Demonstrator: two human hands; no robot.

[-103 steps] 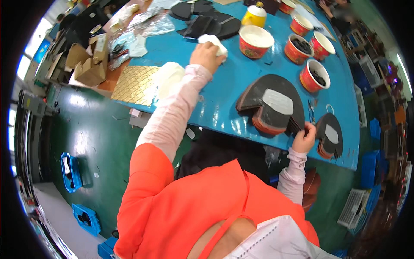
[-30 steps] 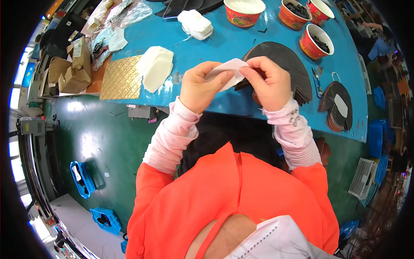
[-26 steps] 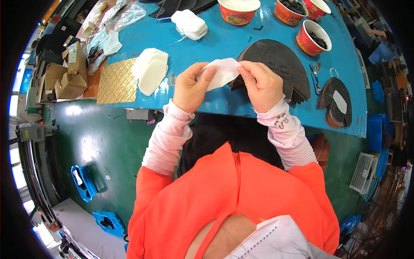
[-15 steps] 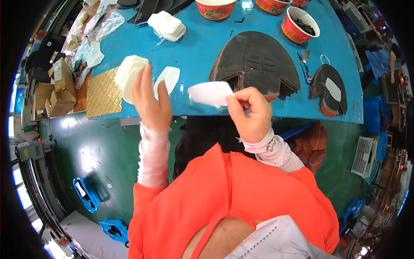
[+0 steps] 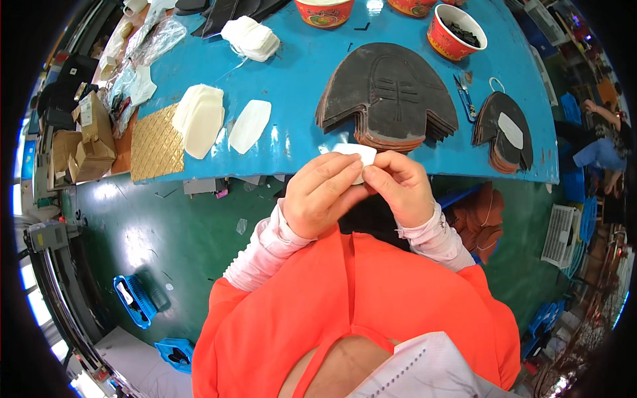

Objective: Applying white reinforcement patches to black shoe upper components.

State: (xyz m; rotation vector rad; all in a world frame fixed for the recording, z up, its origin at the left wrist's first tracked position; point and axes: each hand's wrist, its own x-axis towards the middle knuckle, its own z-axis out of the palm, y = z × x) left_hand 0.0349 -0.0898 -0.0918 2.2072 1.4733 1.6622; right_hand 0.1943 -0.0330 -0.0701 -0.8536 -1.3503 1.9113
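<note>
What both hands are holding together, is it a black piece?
No, the left hand and the right hand are holding a white piece between their fingers.

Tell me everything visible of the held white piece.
The white piece looks thin and sheet-like, perhaps paper or fabric, with an angular corner showing at its upper right. The left hand and right hand both hold it near the front edge of the blue table, covering much of it, so its full outline is unclear.

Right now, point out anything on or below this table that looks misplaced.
A small black scrap lies loose on the blue table, and a pale scrap litters the green floor: both look stray.
</note>
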